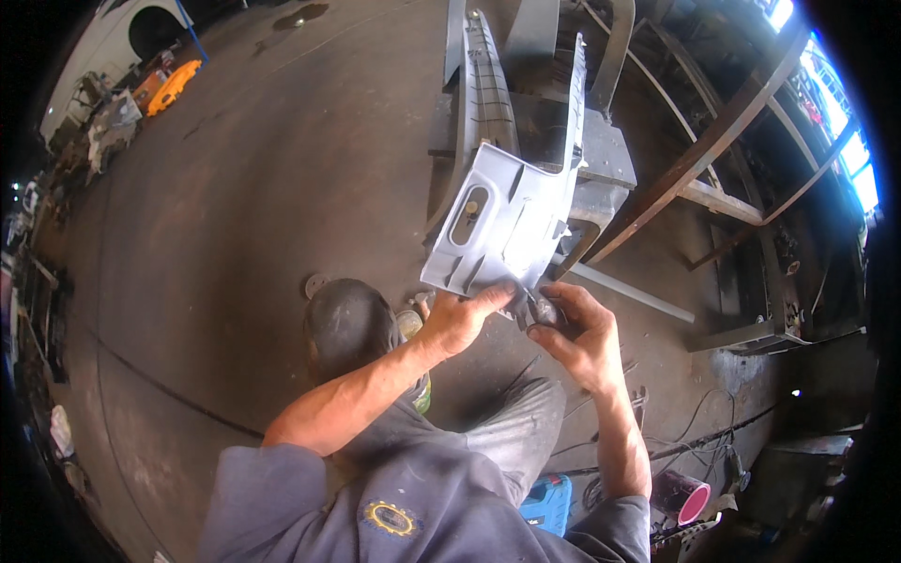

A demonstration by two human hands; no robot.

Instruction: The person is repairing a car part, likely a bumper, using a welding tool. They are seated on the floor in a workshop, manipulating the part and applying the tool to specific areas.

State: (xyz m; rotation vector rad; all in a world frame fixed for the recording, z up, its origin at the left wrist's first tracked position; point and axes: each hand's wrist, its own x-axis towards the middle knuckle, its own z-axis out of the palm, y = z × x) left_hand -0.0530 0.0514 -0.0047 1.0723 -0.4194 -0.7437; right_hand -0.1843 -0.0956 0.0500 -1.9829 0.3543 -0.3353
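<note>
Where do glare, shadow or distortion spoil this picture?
Head view, centre: glare whites out part of the pale grey, slotted plastic panel; head view, upper right: the blue-white window openings are blown out; head view, edges: black fisheye rim, straight lines bending toward it; head view, between the fingertips: the small, dark, rounded object in the bare right hand is too shadowed to identify.

The pale panel (516, 192) hides some fingers of the left hand (457, 324); the dark object (544, 312) in the right hand (587, 340) is unclear; the view's edge cuts the white vehicle (83, 58).

Dark shirt (469, 497); yellow gear emblem (390, 518); grey trousers (519, 430)
</note>
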